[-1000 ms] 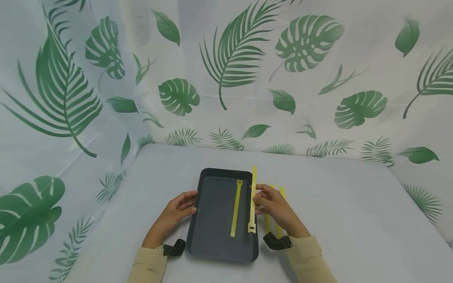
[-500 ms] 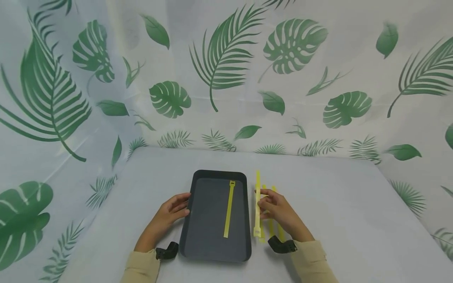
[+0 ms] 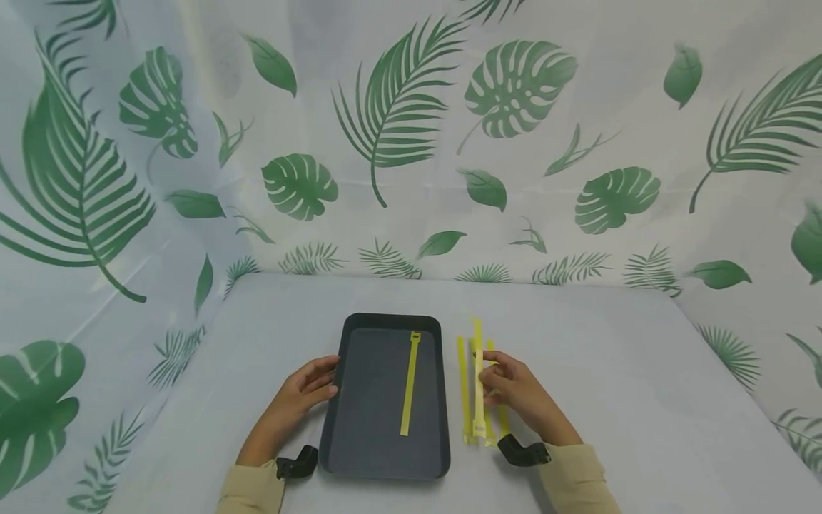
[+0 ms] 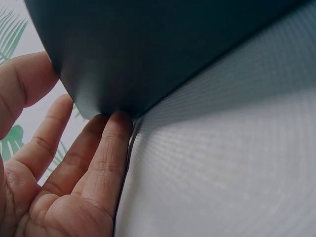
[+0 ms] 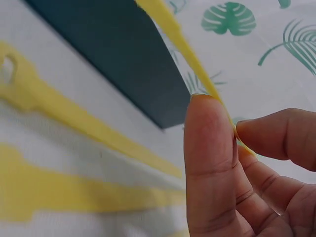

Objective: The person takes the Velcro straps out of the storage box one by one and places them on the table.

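Note:
A dark grey rectangular tray (image 3: 366,400) lies on the table with one yellow cable tie (image 3: 409,385) lengthwise inside it, right of the middle. My left hand (image 3: 300,391) touches the tray's left wall; in the left wrist view its extended fingertips (image 4: 117,128) meet the wall's lower edge. To the right of the tray, my right hand (image 3: 516,391) pinches another yellow cable tie (image 3: 478,410) between thumb and fingers, slotted head toward me. The right wrist view shows this held tie (image 5: 190,57) raised above the table. Several more yellow cable ties (image 3: 464,392) lie beneath it, partly covered by the hand.
White cloth (image 3: 616,400) covers the table. A white curtain (image 3: 411,214) printed with green leaves stands at the back and both sides. Dark wrist cameras (image 3: 298,462) sit on both wrists, close to the tray and the ties.
My right hand has carried the pinched tie rightward, from over the tray's right edge to above the ties on the table. The left hand stays at the tray; the head view has shifted slightly.

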The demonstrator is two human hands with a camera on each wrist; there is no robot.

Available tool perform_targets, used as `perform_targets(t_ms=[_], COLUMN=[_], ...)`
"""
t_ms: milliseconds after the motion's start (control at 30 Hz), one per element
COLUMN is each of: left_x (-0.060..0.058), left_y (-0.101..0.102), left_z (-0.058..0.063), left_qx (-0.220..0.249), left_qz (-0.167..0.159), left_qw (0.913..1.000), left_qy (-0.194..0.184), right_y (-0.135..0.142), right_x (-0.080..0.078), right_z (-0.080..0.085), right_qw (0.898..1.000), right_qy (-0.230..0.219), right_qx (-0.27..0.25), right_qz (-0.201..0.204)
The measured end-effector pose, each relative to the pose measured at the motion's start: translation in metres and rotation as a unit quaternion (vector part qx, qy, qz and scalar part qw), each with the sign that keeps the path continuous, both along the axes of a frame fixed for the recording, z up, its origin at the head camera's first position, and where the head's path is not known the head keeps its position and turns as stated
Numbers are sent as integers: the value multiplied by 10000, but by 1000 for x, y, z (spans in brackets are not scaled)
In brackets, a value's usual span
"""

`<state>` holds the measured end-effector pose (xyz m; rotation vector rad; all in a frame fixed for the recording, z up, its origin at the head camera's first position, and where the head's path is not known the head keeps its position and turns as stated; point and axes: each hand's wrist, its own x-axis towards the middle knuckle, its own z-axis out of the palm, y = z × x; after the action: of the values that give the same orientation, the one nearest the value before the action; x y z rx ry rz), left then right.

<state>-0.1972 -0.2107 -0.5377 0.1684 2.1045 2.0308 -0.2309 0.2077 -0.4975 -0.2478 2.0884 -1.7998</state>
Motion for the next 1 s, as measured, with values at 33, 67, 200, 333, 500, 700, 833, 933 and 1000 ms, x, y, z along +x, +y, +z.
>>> perform_targets(t_ms=[33, 67, 200, 333, 500, 700, 833, 933, 1000], left_x=[0, 0, 1, 1, 2, 4, 5, 5, 5], left_y=[0, 0, -2, -3, -2, 0, 1, 1, 2], left_z=[0, 0, 0, 0, 1, 3, 5, 6, 7], left_qx=[8, 10, 82, 72, 44, 97, 169, 177, 172], left_qz=[6, 6, -32, -29, 39, -8, -26, -27, -25], left_qw=[10000, 10000, 10000, 10000, 10000, 10000, 9998, 9998, 9998], left_qy=[-21, -13, -2, -2, -51, 0, -72, -95, -93], right_y=[1, 3, 8, 13, 20, 29, 37, 41, 44], right_x=[0, 0, 1, 1, 2, 4, 6, 7, 8], right_z=[0, -1, -1, -2, -3, -5, -6, -6, -7], right_qw=[10000, 10000, 9997, 9990, 9981, 9974, 9974, 9970, 9964], right_qy=[-20, -41, -85, -171, -272, -328, -264, -324, -367], right_qx=[15, 23, 117, 284, 399, 485, 555, 587, 635], right_qz=[-27, -59, -172, -308, -388, -419, -385, -388, -421])
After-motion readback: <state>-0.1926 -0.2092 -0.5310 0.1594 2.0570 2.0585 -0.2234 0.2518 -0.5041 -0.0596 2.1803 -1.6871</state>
